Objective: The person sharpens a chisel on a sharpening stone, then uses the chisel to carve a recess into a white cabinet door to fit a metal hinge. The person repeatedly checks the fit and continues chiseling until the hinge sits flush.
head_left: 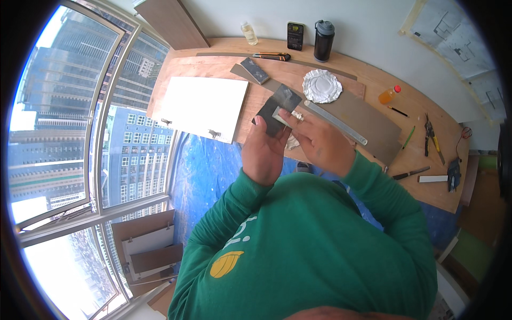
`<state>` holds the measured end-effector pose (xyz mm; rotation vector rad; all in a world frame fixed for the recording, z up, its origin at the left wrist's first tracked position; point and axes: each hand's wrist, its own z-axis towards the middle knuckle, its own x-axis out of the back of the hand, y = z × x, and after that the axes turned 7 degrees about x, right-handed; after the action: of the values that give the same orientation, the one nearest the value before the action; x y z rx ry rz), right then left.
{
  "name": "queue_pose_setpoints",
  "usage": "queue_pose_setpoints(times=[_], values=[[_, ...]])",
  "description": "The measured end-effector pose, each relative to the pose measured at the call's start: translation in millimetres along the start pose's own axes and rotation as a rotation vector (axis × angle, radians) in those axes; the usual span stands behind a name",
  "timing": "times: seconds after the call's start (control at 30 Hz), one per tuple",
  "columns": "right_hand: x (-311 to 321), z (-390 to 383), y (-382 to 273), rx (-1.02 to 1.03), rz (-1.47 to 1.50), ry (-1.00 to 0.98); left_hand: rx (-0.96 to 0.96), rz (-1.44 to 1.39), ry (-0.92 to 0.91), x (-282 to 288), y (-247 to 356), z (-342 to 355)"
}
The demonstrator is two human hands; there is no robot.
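My left hand is closed around the lower edge of a stiff dark grey sheet, thumb on its face. My right hand is at the sheet's right side, fingers bent around a small pale piece with a flat end lying against the dark surface. The piece's kind and the rest of it are hidden by the fingers. Left of the hands lies a white panel with two metal hinges near its front edge. Beyond the sheet is a dark flat block; a crumpled silvery-white dish sits farther right.
A steel ruler lies on a brown board. A utility knife, phone, black tumbler and clear bottle line the back. An orange bottle and pliers are at right. Windows stand left.
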<state>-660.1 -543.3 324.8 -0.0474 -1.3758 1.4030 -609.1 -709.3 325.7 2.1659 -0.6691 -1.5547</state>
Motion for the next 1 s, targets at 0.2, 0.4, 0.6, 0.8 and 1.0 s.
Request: queue_pose_setpoints(times=[0.2, 0.4, 0.6, 0.8, 1.0], values=[[-0.6, -0.3, 4.3, 0.01, -0.007, 0.005, 0.036, 0.019, -0.033, 6.8, 0.9, 1.8], [0.1, -2.5, -0.5, 0.031, 0.083, 0.005, 0.03, 0.045, -0.033, 5.4, 0.1, 3.5], [4.2, -3.4, -7.7, -0.003, 0.037, -0.05, 0.013, -0.002, 0.008, 0.1, -3.7, 3.7], [-2.3, -4.7, -0.8, 0.019, 0.05, -0.018, 0.014, 0.012, 0.038, 1.1, -3.3, 2.0], [-4.7, -4.4, 6.0, 0.034, 0.087, 0.021, 0.015, 0.013, 0.018, 0.1, -4.2, -1.7]])
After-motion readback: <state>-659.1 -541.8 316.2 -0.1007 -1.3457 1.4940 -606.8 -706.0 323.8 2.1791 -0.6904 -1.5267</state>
